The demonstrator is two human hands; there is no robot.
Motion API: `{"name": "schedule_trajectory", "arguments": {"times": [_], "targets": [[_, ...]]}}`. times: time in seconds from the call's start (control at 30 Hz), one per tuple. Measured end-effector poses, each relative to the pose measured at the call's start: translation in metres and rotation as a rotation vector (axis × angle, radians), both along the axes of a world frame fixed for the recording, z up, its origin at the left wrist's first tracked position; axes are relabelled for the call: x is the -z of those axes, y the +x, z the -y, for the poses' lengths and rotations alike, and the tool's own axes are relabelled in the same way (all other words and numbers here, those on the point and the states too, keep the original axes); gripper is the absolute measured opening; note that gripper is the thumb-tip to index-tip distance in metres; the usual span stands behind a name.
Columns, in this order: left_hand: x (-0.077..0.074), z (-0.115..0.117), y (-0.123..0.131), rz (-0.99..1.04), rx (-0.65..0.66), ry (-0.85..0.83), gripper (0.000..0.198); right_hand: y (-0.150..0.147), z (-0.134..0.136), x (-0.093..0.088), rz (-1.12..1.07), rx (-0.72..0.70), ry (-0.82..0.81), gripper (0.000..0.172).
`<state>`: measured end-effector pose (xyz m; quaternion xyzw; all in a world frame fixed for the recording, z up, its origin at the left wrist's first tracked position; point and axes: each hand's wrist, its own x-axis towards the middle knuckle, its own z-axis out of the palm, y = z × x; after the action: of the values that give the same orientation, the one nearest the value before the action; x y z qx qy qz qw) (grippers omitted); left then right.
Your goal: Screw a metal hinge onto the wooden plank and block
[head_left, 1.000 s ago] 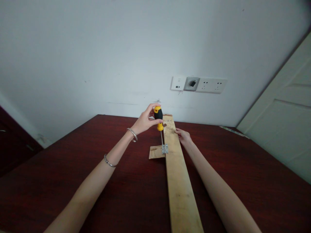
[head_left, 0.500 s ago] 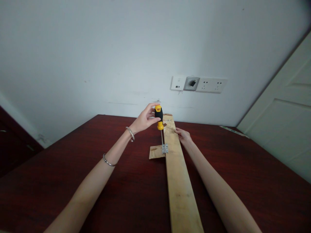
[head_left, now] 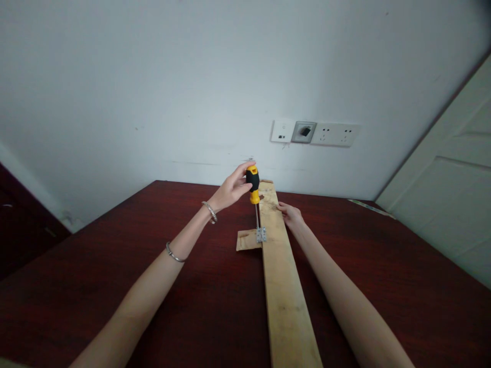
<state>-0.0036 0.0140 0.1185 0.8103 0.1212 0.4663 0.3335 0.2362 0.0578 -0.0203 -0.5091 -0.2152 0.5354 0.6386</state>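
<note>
My left hand is closed around the handle of a yellow and black screwdriver. The tool stands nearly upright, its shaft reaching down to a small metal hinge. That hinge spans a long wooden board and a short wood piece that juts out to the left. Against the board's right edge, near its far end, my right hand grips with the thumb on top; its other fingers are partly hidden.
The dark red tabletop ends at a white wall. Sockets and a switch panel are fixed on that wall. A white panelled door stands to the right, and a thin flat strip lies at the table's back right.
My left hand has turned slightly on the screwdriver handle, which shows a rotated face. The board, hinge and right hand stay in place; the view has shifted slightly.
</note>
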Motion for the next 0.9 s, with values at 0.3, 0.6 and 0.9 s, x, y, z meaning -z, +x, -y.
{"name": "schedule_trajectory", "arguments": {"times": [0.3,0.6,0.9], "targets": [[0.0018,-0.0001,0.0031,-0.010,-0.151,-0.008,0.053,0.0013,-0.0012,0.0016,-0.004,0.005,-0.003,0.025],[0.0005,0.0035,0.0030,0.014,-0.035,-0.072,0.048,0.0020,-0.0016,0.0039,0.008,0.000,0.000,0.026],[0.0028,-0.0037,0.0030,0.027,-0.140,0.015,0.046,0.0007,-0.0003,0.0036,0.022,0.021,0.007,0.024]]}}
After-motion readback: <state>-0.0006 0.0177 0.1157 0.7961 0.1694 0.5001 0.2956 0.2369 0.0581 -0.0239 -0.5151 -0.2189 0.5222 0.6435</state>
